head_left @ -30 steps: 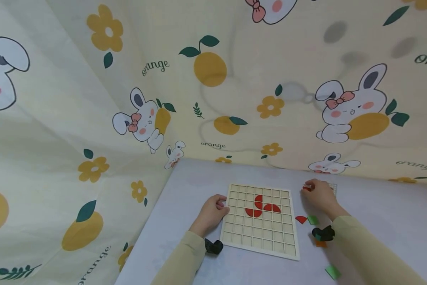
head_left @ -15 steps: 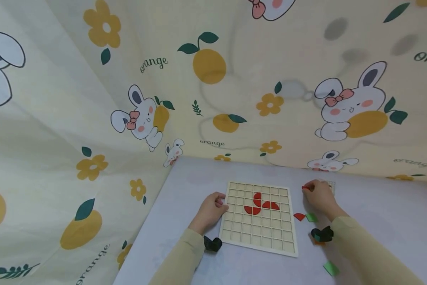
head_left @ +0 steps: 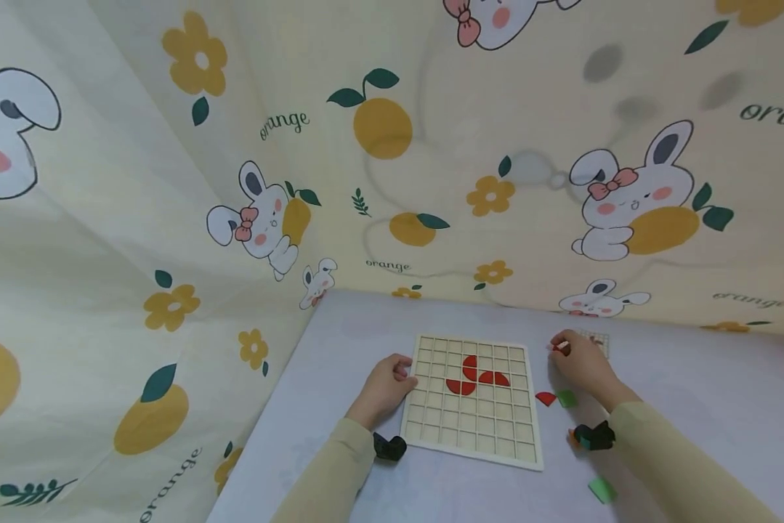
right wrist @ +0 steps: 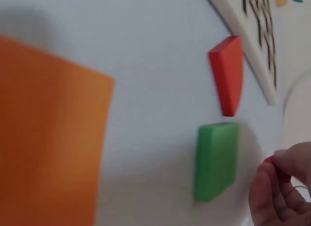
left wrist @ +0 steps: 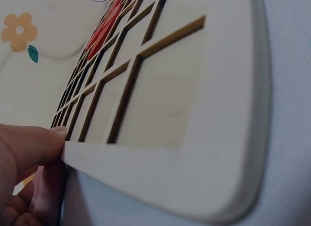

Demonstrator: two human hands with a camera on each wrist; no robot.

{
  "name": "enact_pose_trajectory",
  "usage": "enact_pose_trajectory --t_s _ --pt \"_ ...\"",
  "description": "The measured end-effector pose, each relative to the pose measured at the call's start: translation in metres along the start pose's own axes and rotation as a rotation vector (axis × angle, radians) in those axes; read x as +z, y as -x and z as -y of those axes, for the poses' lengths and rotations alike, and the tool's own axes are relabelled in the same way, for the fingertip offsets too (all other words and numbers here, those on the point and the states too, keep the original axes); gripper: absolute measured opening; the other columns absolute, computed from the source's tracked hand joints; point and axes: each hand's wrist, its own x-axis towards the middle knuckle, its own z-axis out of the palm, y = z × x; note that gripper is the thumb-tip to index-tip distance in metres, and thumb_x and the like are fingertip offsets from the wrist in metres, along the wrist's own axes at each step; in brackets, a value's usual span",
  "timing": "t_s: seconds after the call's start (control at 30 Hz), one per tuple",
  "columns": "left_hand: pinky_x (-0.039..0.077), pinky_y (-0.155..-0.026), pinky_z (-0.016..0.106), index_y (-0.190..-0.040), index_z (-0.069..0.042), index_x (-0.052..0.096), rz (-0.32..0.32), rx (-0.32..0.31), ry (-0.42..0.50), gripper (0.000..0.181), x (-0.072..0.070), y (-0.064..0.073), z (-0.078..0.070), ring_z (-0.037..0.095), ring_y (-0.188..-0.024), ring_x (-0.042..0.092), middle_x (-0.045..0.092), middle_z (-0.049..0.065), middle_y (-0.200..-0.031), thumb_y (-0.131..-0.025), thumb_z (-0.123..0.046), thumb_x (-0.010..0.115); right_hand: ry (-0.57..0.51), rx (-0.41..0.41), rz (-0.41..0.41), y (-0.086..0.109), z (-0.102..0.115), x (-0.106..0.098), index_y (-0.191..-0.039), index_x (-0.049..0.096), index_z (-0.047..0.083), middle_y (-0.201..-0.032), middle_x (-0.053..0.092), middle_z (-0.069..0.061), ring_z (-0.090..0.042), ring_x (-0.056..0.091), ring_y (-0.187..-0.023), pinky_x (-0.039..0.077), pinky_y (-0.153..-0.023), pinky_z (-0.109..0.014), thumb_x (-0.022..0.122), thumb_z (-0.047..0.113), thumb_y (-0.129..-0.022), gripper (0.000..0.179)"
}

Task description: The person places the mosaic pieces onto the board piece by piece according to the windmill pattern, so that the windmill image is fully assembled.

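A cream square grid board [head_left: 470, 439] lies on the table, with red quarter-circle pieces [head_left: 461, 388] set in several cells near its middle. My left hand [head_left: 380, 388] grips its left edge, thumb [left wrist: 51, 138] at the rim and the other fingers curled beside and below it. Off the board's far right corner, my right hand [head_left: 586, 365] pinches a small red piece [right wrist: 283, 176] between thumb and fingertips. The fingers cover most of that piece. A small printed grid card [head_left: 601, 341] lies behind this hand, partly hidden by it.
Right of the board lie a loose red quarter-circle piece [head_left: 546, 398] and a green square piece [head_left: 567, 398]. An orange piece [right wrist: 48, 133] sits under the right wrist. Closer to me is another green piece [head_left: 602, 489]. A patterned cloth [head_left: 431, 145] walls the table's back and left.
My right hand has shifted slightly left, toward the board, and the red piece has turned between its fingertips. My left hand keeps its grip on the board. The head view has shifted a little.
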Motion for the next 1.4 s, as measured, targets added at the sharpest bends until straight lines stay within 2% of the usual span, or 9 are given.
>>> enact_pose_trajectory --t_s 0.07,0.2,0.37,0.57,0.87,1.1,1.4 --pt "0.045 -0.071 0.03 -0.12 -0.011 0.061 0.01 -0.005 0.006 0.033 0.001 0.0 0.001 0.013 -0.082 0.052 0.054 -0.001 -0.091 -0.089 -0.017 0.071 -0.006 -0.021 -0.001 0.006 0.005 -0.001 -0.11 0.057 -0.003 -0.09 0.061 -0.016 -0.027 0.055 -0.077 0.047 -0.063 -0.038 0.059 0.011 -0.094 0.022" --pt "0.045 -0.071 0.03 -0.12 -0.012 0.061 0.017 -0.016 0.007 0.034 0.003 0.001 0.002 0.013 -0.082 0.052 0.054 -0.001 -0.091 -0.089 -0.018 0.071 -0.122 0.043 0.024 0.02 0.021 0.006 -0.106 0.061 0.002 -0.091 0.063 -0.011 -0.024 0.055 -0.077 0.047 -0.061 -0.033 0.064 0.019 -0.093 0.022" --pt "0.045 -0.072 0.032 -0.121 -0.011 0.06 0.009 -0.009 0.005 0.034 0.002 0.0 0.002 0.014 -0.083 0.052 0.054 0.0 -0.093 -0.089 -0.018 0.071 -0.294 0.087 0.054 0.041 0.046 0.029 -0.103 0.061 0.005 -0.09 0.062 -0.008 -0.023 0.054 -0.077 0.047 -0.061 -0.031 0.067 0.024 -0.091 0.023" --pt "0.045 -0.073 0.032 -0.121 -0.013 0.06 0.012 -0.028 0.004 0.035 0.003 -0.003 0.004 0.014 -0.085 0.053 0.054 -0.001 -0.094 -0.089 -0.019 0.07 -0.37 0.101 0.051 0.054 0.064 0.059 -0.102 0.06 0.005 -0.089 0.061 -0.006 -0.019 0.057 -0.078 0.048 -0.065 -0.028 0.066 0.015 -0.091 0.016" --pt "0.045 -0.074 0.034 -0.121 -0.012 0.06 0.009 -0.029 0.015 0.034 0.002 -0.003 0.002 0.016 -0.086 0.052 0.054 0.001 -0.094 -0.089 -0.018 0.07 -0.262 0.022 -0.015 0.066 0.076 0.075 -0.094 0.062 0.012 -0.078 0.059 0.0 -0.018 0.051 -0.072 0.043 -0.062 -0.031 0.068 0.017 -0.089 0.009" --pt "0.045 -0.073 0.034 -0.121 -0.012 0.06 0.006 -0.029 0.024 0.034 0.004 -0.004 0.003 0.017 -0.085 0.052 0.054 0.001 -0.094 -0.089 -0.018 0.071 -0.128 0.053 0.0 0.065 0.084 0.083 -0.09 0.063 0.015 -0.077 0.057 0.0 -0.019 0.05 -0.071 0.042 -0.06 -0.031 0.069 0.026 -0.09 0.013" --pt "0.045 -0.073 0.033 -0.121 -0.013 0.06 0.012 -0.046 0.025 0.034 0.004 -0.002 0.003 0.017 -0.085 0.053 0.054 0.001 -0.094 -0.089 -0.019 0.07 -0.114 0.041 0.022 0.068 0.085 0.085 -0.091 0.061 0.015 -0.075 0.055 0.0 -0.018 0.049 -0.07 0.041 -0.06 -0.031 0.073 0.03 -0.087 0.019"
